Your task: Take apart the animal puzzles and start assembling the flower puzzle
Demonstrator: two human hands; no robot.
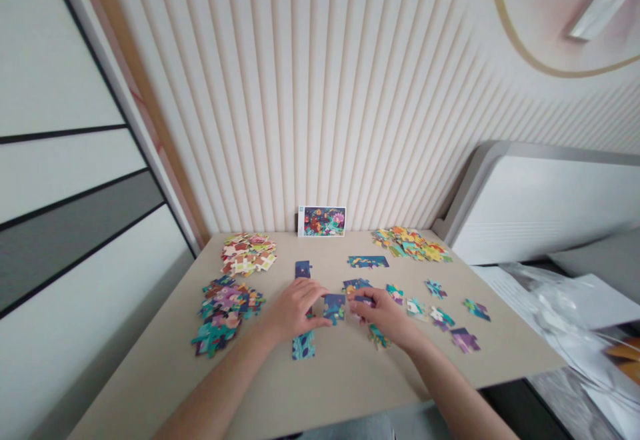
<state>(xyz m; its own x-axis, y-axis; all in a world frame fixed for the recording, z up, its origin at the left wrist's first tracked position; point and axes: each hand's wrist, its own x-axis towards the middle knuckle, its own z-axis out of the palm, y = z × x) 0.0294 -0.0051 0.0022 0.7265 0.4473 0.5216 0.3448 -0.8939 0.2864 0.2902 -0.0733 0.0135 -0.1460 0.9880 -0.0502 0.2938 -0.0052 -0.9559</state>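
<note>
My left hand [299, 310] is at the middle of the table, thumb and fingers curved round the left side of a dark blue puzzle piece [334, 308]. Just right of that piece, my right hand [377, 312] pinches a small dark purple piece [364, 301]. Beneath and beside my left hand runs a column of pieces, with a blue one [303, 269] at its top and a teal one [303, 345] at its bottom. A joined blue strip [369, 262] lies farther back. Another blue and orange piece [356, 285] is partly covered by my right hand.
Heaps of pieces lie at back left [249, 253], left [227, 310] and back right [413, 245]. Loose pieces, one of them purple [465, 340], are scattered on the right. A picture card [322, 221] stands against the ribbed wall. The table's front edge is near my forearms.
</note>
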